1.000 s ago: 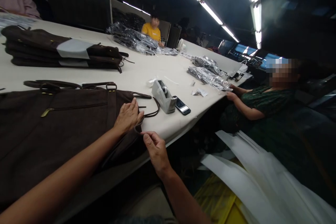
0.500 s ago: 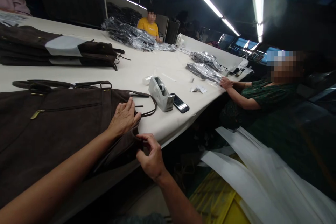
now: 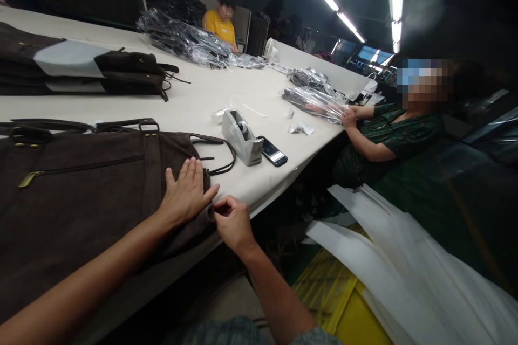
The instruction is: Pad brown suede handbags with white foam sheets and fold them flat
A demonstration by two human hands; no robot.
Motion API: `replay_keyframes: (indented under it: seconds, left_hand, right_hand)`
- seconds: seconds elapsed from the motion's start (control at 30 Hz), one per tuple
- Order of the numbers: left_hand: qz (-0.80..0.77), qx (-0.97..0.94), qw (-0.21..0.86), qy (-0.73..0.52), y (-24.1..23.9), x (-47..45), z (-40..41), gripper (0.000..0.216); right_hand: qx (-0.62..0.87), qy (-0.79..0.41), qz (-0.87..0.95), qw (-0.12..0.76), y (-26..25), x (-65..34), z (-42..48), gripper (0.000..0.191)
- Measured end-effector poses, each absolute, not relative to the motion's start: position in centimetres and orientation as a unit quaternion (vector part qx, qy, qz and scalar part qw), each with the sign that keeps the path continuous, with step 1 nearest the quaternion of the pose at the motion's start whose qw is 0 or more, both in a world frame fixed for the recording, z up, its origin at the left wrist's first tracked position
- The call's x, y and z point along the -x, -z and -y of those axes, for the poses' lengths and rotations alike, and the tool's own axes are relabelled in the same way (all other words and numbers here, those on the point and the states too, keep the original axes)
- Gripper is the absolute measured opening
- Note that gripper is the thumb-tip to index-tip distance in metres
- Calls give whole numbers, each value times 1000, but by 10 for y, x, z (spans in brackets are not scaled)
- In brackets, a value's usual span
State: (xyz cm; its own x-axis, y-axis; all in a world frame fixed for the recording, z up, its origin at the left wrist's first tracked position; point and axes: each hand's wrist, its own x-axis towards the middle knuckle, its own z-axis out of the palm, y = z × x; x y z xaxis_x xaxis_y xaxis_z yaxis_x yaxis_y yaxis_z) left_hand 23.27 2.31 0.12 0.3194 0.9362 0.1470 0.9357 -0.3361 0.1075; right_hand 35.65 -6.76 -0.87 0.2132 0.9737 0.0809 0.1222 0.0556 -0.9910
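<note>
The brown bag point(image 3: 81, 194) lies flat across the left of the frame on the desk point(image 3: 210, 97). The left hand point(image 3: 186, 194) presses on its right end, palm down, fingers spread. Just right of it, at the desk's edge, the right hand point(image 3: 232, 221) pinches the bag's corner. Beyond stand a tape dispenser point(image 3: 240, 143) and a phone point(image 3: 273, 152).

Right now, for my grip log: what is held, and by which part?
The right hand pinches the brown bag at its end edge; the left hand lies flat on it.
</note>
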Motion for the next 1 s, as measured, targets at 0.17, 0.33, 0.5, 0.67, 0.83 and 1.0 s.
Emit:
replay_keyframes:
  seconds: [0.17, 0.33, 0.5, 0.67, 0.83, 1.0]
  left_hand:
    - [-581, -809, -14, -89, -7, -237, -18, 84]
    - [-585, -807, 10, -74, -9, -235, -18, 73]
    - [-582, -809, 17, -85, -5, -233, -19, 77]
    - [-580, -808, 34, -101, -3, -236, -19, 77]
    - [-583, -803, 34, -121, -6, -238, -18, 73]
    - [-577, -801, 25, -157, -5, -234, -18, 68]
  right_hand:
    - [556, -258, 542, 574, -29, -366, 84, 23]
    - [480, -123, 691, 527, -44, -339, 99, 42]
    - [534, -27, 743, 403, 12, -318, 110, 59]
    - [557, 1, 730, 397, 60, -320, 121, 67]
    - [535, -18, 735, 417, 58, -326, 123, 63]
    - [542, -180, 703, 423, -20, -348, 116, 47]
